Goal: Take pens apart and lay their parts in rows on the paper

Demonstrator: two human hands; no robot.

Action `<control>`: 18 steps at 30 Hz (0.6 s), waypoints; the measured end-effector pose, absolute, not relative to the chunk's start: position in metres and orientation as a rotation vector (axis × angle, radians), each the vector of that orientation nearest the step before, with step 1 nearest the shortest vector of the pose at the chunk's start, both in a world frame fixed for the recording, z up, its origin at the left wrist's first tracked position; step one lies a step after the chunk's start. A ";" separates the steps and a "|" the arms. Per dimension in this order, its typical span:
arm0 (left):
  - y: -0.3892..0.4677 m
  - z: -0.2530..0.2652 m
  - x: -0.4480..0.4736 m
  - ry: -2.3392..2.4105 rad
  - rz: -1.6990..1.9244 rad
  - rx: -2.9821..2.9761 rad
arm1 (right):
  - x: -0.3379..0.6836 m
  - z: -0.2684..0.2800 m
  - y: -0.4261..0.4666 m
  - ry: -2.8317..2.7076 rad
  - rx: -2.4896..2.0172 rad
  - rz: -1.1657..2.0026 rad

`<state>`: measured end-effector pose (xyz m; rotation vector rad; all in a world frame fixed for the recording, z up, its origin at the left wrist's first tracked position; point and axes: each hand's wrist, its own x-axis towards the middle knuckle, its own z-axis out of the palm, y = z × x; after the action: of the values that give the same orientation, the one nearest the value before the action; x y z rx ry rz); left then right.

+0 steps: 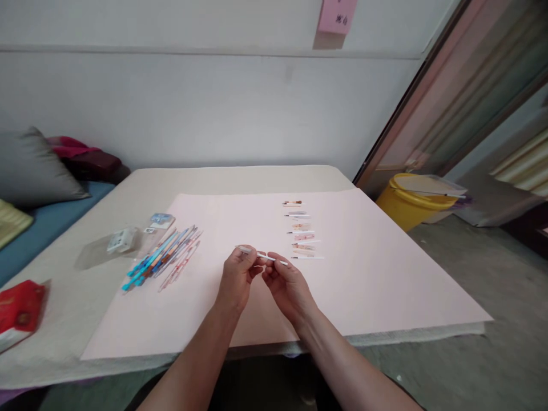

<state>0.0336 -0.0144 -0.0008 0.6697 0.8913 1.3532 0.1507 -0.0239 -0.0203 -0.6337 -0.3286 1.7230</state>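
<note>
1. Head view: the left hand (237, 273) and the right hand (291, 285) are meeting above the middle of a pale pink sheet (377, 297).
2. A slim white stick (266, 257) is spanning the gap between them, sloping down slightly toward the right hand.
3. The left hand is grasping the stick near one end, its thumb lying along it; the tip is poking out beyond the fingers.
4. The right hand is pinching the other end between thumb and fingers.
5. To the left, a bundle of pens (156, 260) is lying slantwise on the sheet, some showing bright blue ends.
6. Just beside the bundle, a clear plastic bag (92, 251) is resting partly on the table cover (233, 178).
7. Beyond the right hand, a column of small pieces (303, 235) and thin dark-tipped sticks (306, 258) is running away from the person; their exact kinds are staying too small to tell.
8. A red packet (21, 311) is sitting at the far left.
</note>
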 end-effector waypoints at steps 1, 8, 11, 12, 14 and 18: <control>-0.015 -0.001 0.034 0.900 1.354 0.680 | 0.151 -0.021 -0.024 -0.316 -0.628 1.727; -0.017 0.000 0.034 0.955 1.375 0.740 | 0.154 -0.024 -0.022 -0.321 -0.618 1.733; -0.017 0.000 0.034 0.961 1.385 0.740 | 0.156 -0.024 -0.021 -0.312 -0.627 1.732; -0.017 0.000 0.034 0.966 1.388 0.739 | 0.157 -0.023 -0.021 -0.308 -0.627 1.733; -0.017 0.001 0.034 0.977 1.395 0.737 | 0.157 -0.022 -0.021 -0.301 -0.623 1.743; -0.016 0.001 0.033 0.987 1.411 0.728 | 0.158 -0.020 -0.021 -0.253 -0.630 1.765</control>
<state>0.0329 -0.0158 0.0007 0.7275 0.9869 1.4109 0.1580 -0.0206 -0.0203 -0.6296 -0.2529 1.7647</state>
